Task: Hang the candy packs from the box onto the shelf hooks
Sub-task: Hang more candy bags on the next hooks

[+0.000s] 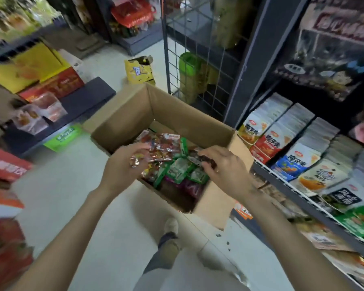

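Floor [57,196] is carrying everything: pale, running up the aisle between the racks. Shelf [303,198] is sitting along the floor's right edge, packed with rows of snack bags [298,162] standing face out. A wire grid panel [200,66] is standing at the shelf's far end, with a green bag [187,66] hanging behind the mesh. No hooks clearly visible.

Box [177,110] is sitting on the floor mid-aisle, just beside the shelf, brown cardboard, flaps open and splayed out. Its right flap is lying close against the shelf base. A low dark display [86,95] along the floor's left edge is holding yellow and red cartons [40,70]. A torn yellow carton [139,70] is standing on the floor beyond the box's far corner.

Candy packs [177,171] are lying piled inside the box, mixed red, green and purple, filling the near half.

Left hand [124,164] is reaching in over the box's near-left edge, fingers curled round a clump of red packs [164,148] lifted above the pile. Right hand [223,164] is hanging over the box's near-right side, fingers pinching a dark pack [206,160] by its top.

A shoe [170,225] is showing on the floor just behind the box's near corner. Image is motion-blurred, so pack print is unreadable.
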